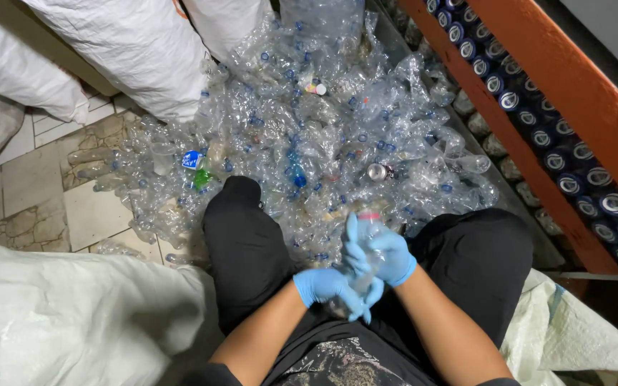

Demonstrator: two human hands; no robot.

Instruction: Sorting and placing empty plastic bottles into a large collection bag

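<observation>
Both my hands wear blue gloves and grip one clear plastic bottle (366, 227) between my knees. My left hand (329, 287) wraps the bottle's lower end, and my right hand (386, 254) closes around its upper part, near a pinkish cap end. The bottle is blurred and partly hidden by my fingers. Beyond my knees lies a large heap of crushed clear plastic bottles (323, 136), many with blue caps.
White woven sacks stand at the top left (130, 50) and lie at the lower left (73, 314) and lower right (574, 336). Stacked blue cans (574, 171) line an orange rack at the right. Tiled floor (37, 179) shows at the left. A metal can (378, 171) lies in the heap.
</observation>
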